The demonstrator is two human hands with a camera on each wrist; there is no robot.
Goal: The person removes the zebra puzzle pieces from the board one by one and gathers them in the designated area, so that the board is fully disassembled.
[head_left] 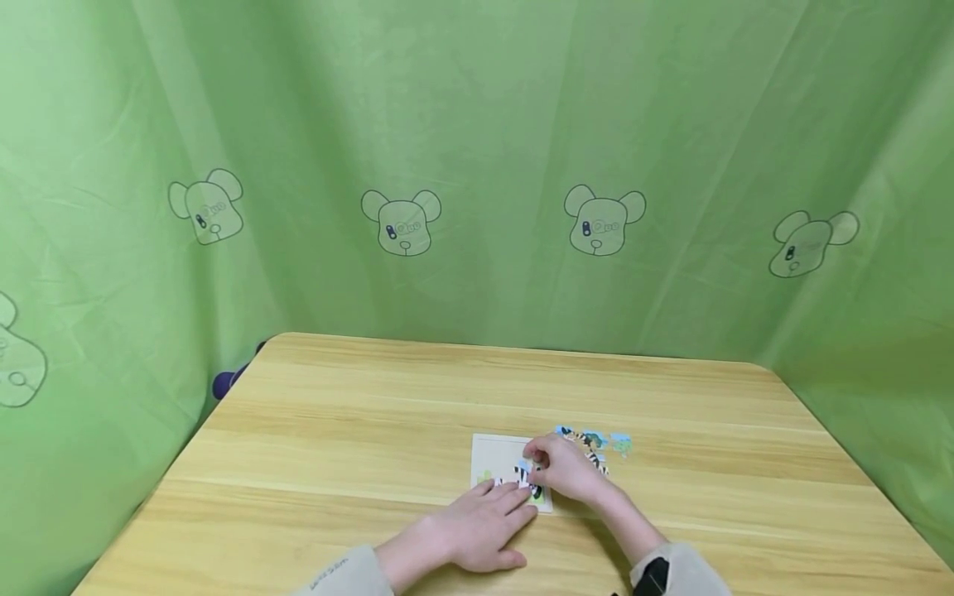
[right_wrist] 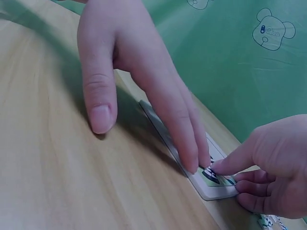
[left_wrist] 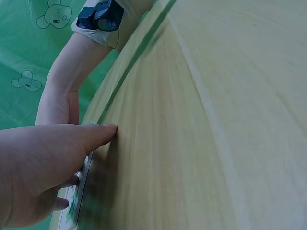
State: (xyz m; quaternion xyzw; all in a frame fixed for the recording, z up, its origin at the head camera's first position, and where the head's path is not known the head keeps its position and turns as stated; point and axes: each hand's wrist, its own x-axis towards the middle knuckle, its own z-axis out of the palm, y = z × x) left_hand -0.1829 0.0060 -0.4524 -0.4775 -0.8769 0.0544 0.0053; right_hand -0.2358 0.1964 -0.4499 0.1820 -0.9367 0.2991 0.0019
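Fingers of the left hand (head_left: 484,526) lie extended and slightly spread, tips on the near part of the puzzle board (head_left: 493,454), thumb apart from it. The right thumb and forefinger are bent and narrowly spaced at a striped piece (head_left: 522,470) over the board; whether they pinch it cannot be told. Step in hand, by judgement: seating this piece beside the printed pieces (head_left: 484,477) at the near edge. The next move likely calls for aligning its edges, then pressing flat while the left hand steadies the board. The board rests flat on the wood-grain desk (head_left: 335,430); loose pieces (head_left: 620,444) lie beyond the right hand (head_left: 568,473). Behind the desk hangs a green curtain (head_left: 477,99), its back section printed with 4 outlined animal heads (head_left: 401,225).
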